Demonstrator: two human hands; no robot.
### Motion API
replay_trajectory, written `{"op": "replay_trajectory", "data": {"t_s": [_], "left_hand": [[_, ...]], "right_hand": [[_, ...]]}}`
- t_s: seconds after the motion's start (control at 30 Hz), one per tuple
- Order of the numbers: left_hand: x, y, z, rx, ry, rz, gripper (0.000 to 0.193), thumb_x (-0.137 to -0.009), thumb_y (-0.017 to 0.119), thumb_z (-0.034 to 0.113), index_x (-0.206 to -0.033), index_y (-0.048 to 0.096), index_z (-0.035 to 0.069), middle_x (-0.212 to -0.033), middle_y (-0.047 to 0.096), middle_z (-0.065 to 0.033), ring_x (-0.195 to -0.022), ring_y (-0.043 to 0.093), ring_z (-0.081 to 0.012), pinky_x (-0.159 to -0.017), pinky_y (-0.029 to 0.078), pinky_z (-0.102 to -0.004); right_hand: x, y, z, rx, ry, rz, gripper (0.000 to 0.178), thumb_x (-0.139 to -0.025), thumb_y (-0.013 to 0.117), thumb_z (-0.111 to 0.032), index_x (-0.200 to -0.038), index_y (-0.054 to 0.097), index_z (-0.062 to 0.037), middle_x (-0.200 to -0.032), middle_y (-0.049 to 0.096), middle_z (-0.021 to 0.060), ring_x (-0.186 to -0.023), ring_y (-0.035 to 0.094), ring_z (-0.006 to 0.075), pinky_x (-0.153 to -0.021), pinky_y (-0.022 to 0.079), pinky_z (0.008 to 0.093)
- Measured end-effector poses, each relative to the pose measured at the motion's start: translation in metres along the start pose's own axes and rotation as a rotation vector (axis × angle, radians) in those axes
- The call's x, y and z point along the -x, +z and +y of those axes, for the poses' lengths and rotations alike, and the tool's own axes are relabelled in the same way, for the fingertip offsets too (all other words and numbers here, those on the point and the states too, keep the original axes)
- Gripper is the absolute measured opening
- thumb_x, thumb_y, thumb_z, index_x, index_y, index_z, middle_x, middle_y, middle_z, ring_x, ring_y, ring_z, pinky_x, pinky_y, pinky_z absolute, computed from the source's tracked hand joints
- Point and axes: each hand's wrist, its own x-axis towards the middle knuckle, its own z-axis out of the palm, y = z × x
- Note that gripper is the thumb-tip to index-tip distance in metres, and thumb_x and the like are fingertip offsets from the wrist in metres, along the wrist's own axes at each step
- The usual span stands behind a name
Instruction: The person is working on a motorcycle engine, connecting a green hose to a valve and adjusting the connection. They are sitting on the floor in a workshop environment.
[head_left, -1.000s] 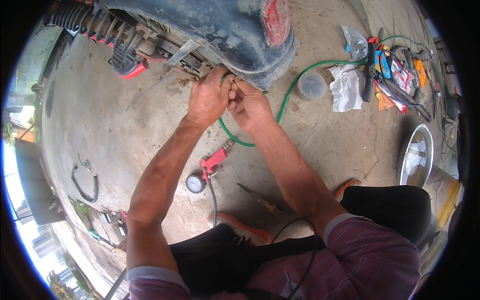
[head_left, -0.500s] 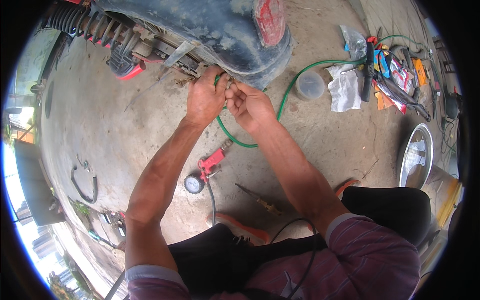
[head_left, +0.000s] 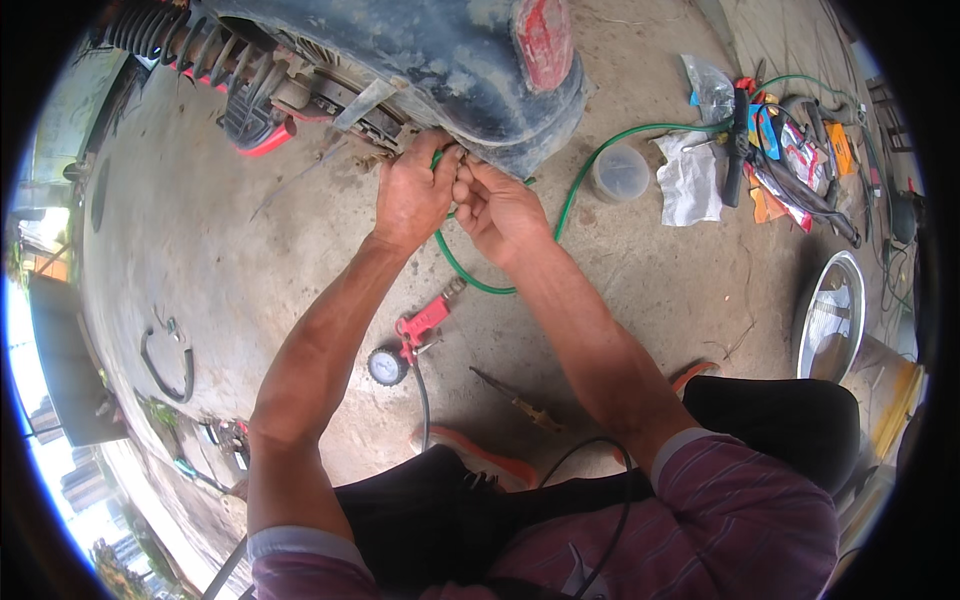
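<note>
My left hand (head_left: 415,195) is closed around a green hose (head_left: 468,277), whose end shows between the thumb and fingers. Right beside it my right hand (head_left: 497,205) has its fingers curled in a pinch, the fingertips meeting those of the left. What the right fingertips hold is hidden. Both hands are at the lower edge of a dusty dark vehicle fender (head_left: 440,60) with a red tail lamp (head_left: 544,42). From the hands the hose loops down, then runs off to the right across the floor.
A red tyre inflator (head_left: 425,320) with a round gauge and a screwdriver (head_left: 517,398) lie on the concrete near my feet. To the right are a clear plastic tub (head_left: 620,172), a crumpled paper (head_left: 690,178), several packets and a metal basin (head_left: 832,315). A coil spring (head_left: 150,35) sits upper left.
Both hands stay together at the fender's edge with almost the same grip. The view shifts very slightly.
</note>
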Motion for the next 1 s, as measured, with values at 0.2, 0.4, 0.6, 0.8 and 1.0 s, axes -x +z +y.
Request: {"op": "replay_trajectory", "data": {"t_s": [0.2, 0.4, 0.6, 0.8, 1.0], "left_hand": [[0.001, -0.001, 0.002, 0.038, -0.082, -0.009, 0.018, -0.094, 0.062, 0.018, -0.104, 0.066, 0.004, -0.089, 0.07, -0.0188, -0.082, 0.07, -0.0363, -0.072, 0.055, -0.0417], [0.003, -0.004, 0.002, 0.114, -0.22, -0.065, 0.022, -0.094, 0.061, 0.02, -0.108, 0.067, 0.004, -0.09, 0.071, -0.0187, -0.08, 0.072, -0.0321, -0.072, 0.056, -0.0384], [0.002, -0.007, 0.004, 0.111, -0.224, -0.072, 0.024, -0.094, 0.06, 0.021, -0.11, 0.067, 0.004, -0.093, 0.071, -0.0183, -0.083, 0.071, -0.0334, -0.074, 0.056, -0.0384], [0.004, -0.004, 0.002, 0.167, -0.215, -0.023, 0.022, -0.092, 0.062, 0.02, -0.1, 0.065, 0.0, -0.08, 0.069, -0.0177, -0.072, 0.068, -0.0262, -0.068, 0.053, -0.0363], [0.003, -0.007, 0.005, 0.155, -0.257, -0.08, 0.024, -0.093, 0.06, 0.019, -0.108, 0.066, 0.002, -0.092, 0.07, -0.0187, -0.083, 0.07, -0.0313, -0.074, 0.055, -0.0384]], "right_hand": [[-0.001, 0.004, 0.006, -0.038, -0.015, 0.024, 0.013, -0.093, 0.068, -0.018, -0.1, 0.061, -0.0074, -0.087, 0.066, 0.0017, -0.07, 0.062, 0.0134, -0.056, 0.044, 0.0261], [-0.004, 0.007, 0.013, -0.011, -0.09, 0.021, 0.014, -0.091, 0.072, -0.022, -0.095, 0.062, -0.0116, -0.083, 0.065, -0.0012, -0.066, 0.059, 0.0118, -0.053, 0.04, 0.0252], [-0.003, 0.006, 0.015, -0.032, -0.092, 0.015, 0.012, -0.092, 0.071, -0.021, -0.095, 0.063, -0.0122, -0.083, 0.065, -0.0016, -0.064, 0.058, 0.0115, -0.052, 0.04, 0.0246], [-0.004, 0.006, 0.01, -0.065, -0.033, 0.009, 0.009, -0.094, 0.067, -0.019, -0.095, 0.063, -0.0112, -0.081, 0.063, -0.0016, -0.064, 0.057, 0.0108, -0.052, 0.04, 0.0232], [-0.008, 0.002, 0.009, -0.087, -0.003, -0.037, 0.008, -0.094, 0.066, -0.018, -0.095, 0.062, -0.0116, -0.08, 0.062, -0.0027, -0.064, 0.056, 0.0093, -0.054, 0.041, 0.0222]]}}
